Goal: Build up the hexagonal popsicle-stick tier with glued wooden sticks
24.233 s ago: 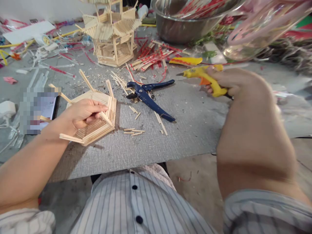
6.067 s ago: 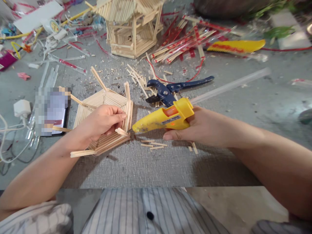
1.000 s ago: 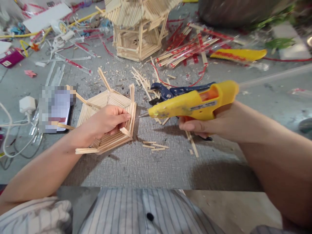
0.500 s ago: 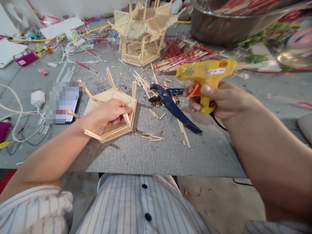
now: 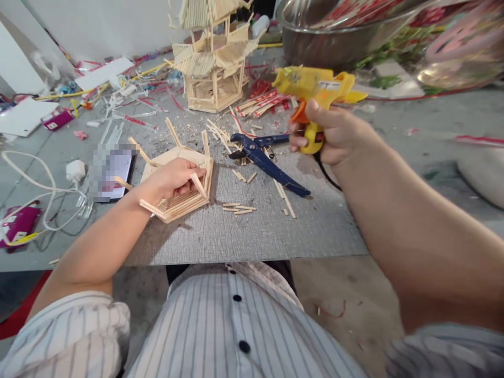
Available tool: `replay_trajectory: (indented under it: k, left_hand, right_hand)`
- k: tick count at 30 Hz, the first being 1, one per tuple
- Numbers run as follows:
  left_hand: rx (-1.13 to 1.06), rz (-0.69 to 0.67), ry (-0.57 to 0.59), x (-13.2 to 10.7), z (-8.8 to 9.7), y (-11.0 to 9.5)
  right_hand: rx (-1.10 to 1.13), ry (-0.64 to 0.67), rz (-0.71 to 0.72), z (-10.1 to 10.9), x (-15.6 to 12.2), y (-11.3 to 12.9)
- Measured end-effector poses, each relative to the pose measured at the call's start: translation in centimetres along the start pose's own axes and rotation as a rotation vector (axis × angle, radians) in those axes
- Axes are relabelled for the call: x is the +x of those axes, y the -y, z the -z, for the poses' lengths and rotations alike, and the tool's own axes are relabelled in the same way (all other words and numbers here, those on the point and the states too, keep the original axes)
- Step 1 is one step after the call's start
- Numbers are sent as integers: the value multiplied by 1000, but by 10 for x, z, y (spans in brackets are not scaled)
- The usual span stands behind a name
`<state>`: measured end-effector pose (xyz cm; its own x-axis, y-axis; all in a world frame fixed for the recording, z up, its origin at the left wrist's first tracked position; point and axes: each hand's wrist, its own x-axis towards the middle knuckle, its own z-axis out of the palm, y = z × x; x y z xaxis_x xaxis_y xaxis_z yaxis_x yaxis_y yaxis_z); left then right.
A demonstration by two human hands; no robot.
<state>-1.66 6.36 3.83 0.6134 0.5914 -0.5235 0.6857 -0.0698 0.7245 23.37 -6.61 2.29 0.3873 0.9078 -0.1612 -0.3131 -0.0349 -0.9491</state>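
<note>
My left hand (image 5: 173,178) reaches into a six-sided frame (image 5: 185,209) built of thin wooden sticks, with short posts rising at its corners. Its fingers are curled closed on the frame's right side, beside a post; the fingertips are partly hidden. Wrapped around the handle of a yellow glue gun (image 5: 326,88) is my right hand (image 5: 338,131), held above the table, with fingers at the orange trigger. The gun's nozzle points left, away from the frame. Blue-handled cutters (image 5: 270,165) lie between the frame and the gun, touching several loose sticks.
A tiered stick pagoda (image 5: 214,60) stands at the back, beside red-wrapped sticks (image 5: 262,102) and a metal basin (image 5: 318,44). Left of the frame are a phone (image 5: 124,170), a white plug (image 5: 75,170) with cable, and purple packs (image 5: 23,226). Cut sticks (image 5: 240,209) lie near the front.
The glue gun in my right hand has moved a little up and left. My left hand stays at the frame. The whole view has shifted, showing more of the pagoda.
</note>
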Motion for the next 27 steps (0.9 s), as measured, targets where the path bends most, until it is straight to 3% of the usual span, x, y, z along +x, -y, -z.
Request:
replay_trajectory:
  k: [9,19,27]
  left_hand:
    - [-3,31,-19,-2,-3,-4]
    - [-44,28,-20,1,-1,-1]
    - [0,15,-13,2,-2,1]
  right_hand:
    - [-22,-24,31,5,-4,-9]
    - [-23,80,159,13,8,-19]
    - [-42,108,163,13,8,-20]
